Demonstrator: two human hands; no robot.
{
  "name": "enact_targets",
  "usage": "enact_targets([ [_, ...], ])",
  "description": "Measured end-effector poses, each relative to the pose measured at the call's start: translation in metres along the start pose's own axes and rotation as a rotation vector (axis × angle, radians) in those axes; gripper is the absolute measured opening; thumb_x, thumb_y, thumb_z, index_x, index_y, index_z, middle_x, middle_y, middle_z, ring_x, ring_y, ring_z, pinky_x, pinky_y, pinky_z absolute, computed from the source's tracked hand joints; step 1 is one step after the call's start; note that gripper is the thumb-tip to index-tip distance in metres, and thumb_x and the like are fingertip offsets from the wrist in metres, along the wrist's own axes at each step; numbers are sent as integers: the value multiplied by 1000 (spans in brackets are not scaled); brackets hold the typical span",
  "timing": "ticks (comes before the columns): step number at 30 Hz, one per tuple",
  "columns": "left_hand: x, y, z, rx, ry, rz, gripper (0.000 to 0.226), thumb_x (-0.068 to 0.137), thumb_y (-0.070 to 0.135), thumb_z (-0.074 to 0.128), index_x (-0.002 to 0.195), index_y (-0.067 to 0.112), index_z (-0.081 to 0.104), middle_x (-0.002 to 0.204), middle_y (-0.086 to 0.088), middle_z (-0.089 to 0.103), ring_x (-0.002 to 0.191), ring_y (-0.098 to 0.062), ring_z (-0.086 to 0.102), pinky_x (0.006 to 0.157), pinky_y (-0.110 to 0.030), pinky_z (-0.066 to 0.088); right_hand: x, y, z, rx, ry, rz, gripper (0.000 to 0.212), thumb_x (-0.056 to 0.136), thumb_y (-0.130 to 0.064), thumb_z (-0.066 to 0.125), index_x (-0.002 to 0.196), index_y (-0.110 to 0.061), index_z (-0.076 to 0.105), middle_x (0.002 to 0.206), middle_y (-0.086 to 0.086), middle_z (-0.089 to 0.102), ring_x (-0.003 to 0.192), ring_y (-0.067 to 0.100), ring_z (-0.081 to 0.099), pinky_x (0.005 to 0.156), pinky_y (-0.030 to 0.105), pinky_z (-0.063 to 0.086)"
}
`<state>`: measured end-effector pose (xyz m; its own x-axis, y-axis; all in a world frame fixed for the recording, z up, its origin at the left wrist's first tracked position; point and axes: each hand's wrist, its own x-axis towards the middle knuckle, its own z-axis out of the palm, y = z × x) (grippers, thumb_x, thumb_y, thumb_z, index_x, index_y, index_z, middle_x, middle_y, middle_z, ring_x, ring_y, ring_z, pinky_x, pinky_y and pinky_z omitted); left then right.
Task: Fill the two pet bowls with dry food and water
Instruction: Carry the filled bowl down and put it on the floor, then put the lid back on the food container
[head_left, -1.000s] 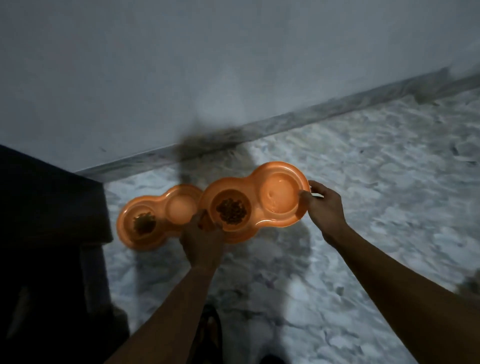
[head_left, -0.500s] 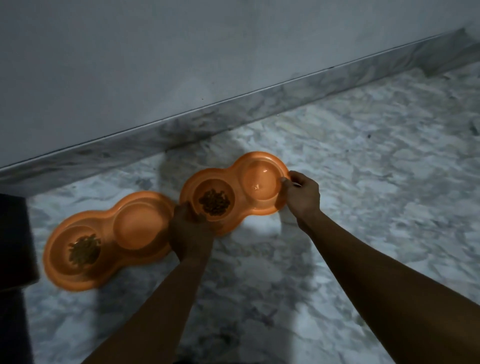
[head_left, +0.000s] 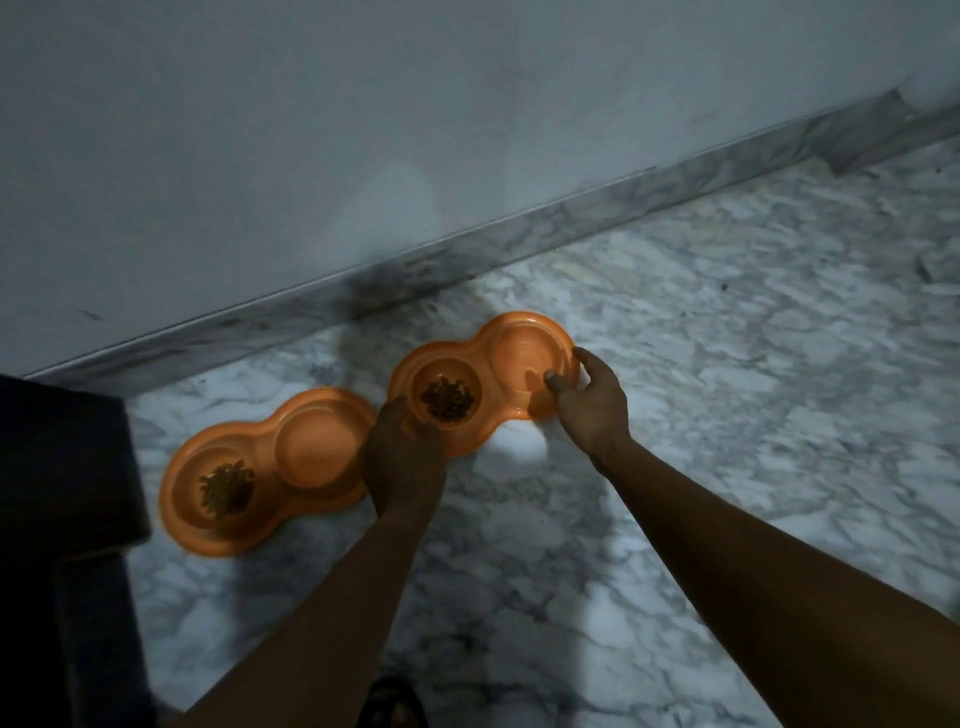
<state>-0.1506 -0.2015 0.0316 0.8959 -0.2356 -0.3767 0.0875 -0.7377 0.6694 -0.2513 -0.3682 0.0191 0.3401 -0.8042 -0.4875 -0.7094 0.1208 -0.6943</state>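
Left hand (head_left: 402, 457) and right hand (head_left: 589, 402) each grip one end of the double bowl (head_left: 524, 353) near the wall (head_left: 363, 130) (kibble (head_left: 447, 400) in one cup). Second bowl (head_left: 317, 447) lies slightly farther from the wall, also holding kibble.

Grey-and-white veined marble floor (head_left: 727, 415) fills the lower view, with a bright patch of light on it near the middle. A matching marble skirting (head_left: 571, 223) runs slantwise along a plain pale wall (head_left: 363, 130). At the left edge stands dark furniture (head_left: 57, 467), and a dark shape (head_left: 395, 704) at the bottom is too dim to identify.
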Motion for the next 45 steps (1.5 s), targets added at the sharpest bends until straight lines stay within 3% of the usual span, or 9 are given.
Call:
enact_targets([
  [5, -49, 65, -93, 112, -131, 142, 54, 85, 19, 69, 137, 11, 55, 142, -12, 53, 132, -28, 48, 107, -33, 36, -101, -82, -53, -70, -92, -93, 56, 98, -31, 67, 150, -17, 50, 157, 3, 48, 146, 21, 42, 107, 24, 30],
  [8, -95, 140, -195, 137, -164, 227, 55, 85, 18, 68, 137, 8, 55, 144, -15, 51, 136, -27, 44, 112, -32, 31, -189, -171, -104, -73, -126, -155, 50, 97, -26, 68, 144, -17, 56, 151, 3, 55, 141, 22, 47, 104, 23, 33],
  [12, -156, 224, -334, 210, -137, 415, 57, 84, 20, 63, 139, 12, 53, 148, -12, 46, 136, -27, 44, 112, -33, 31, -302, -287, -159, -40, -155, -264, 47, 95, -27, 69, 141, -19, 61, 149, 1, 57, 140, 18, 49, 113, 31, 39],
  [15, -199, 265, -450, 293, -94, 543, 57, 89, 21, 63, 144, 21, 48, 156, -1, 36, 142, -19, 35, 113, -32, 28, -386, -374, -185, -45, -163, -376, 42, 95, -27, 68, 137, -22, 63, 146, -3, 59, 137, 14, 50, 105, 23, 38],
  [19, -262, 279, -600, 335, 35, 673, 52, 88, 26, 62, 139, 19, 53, 151, -2, 43, 139, -20, 41, 111, -39, 37, -514, -470, -196, -30, -199, -523, 39, 95, -27, 67, 134, -23, 65, 142, -5, 60, 134, 13, 51, 100, 22, 36],
  [24, -331, 234, -772, 259, 192, 652, 50, 87, 28, 64, 137, 25, 56, 149, 3, 46, 135, -16, 45, 112, -32, 35, -672, -549, -157, 11, -225, -684, 34, 95, -31, 67, 129, -26, 68, 140, -6, 62, 132, 14, 53, 105, 28, 41],
  [32, -405, 76, -1005, 283, 296, 499, 51, 86, 33, 66, 136, 29, 56, 150, 7, 45, 136, -18, 44, 112, -36, 36, -899, -577, -15, 74, -337, -710, 29, 95, -28, 68, 123, -25, 70, 133, -4, 66, 128, 14, 55, 108, 34, 44],
  [36, -404, 16, -1094, 301, 317, 433, 51, 85, 33, 67, 134, 29, 58, 148, 6, 47, 135, -17, 45, 111, -34, 37, -971, -594, 64, 104, -378, -719, 27, 94, -27, 70, 121, -25, 71, 127, -5, 68, 115, 8, 53, 106, 34, 45],
  [45, -348, -106, -1231, 219, 341, 215, 50, 83, 36, 69, 131, 27, 61, 143, 3, 54, 129, -19, 51, 108, -36, 42, -1049, -652, 257, 53, -515, -670, 21, 90, -27, 73, 111, -25, 75, 115, -2, 73, 111, 16, 66, 98, 32, 50],
])
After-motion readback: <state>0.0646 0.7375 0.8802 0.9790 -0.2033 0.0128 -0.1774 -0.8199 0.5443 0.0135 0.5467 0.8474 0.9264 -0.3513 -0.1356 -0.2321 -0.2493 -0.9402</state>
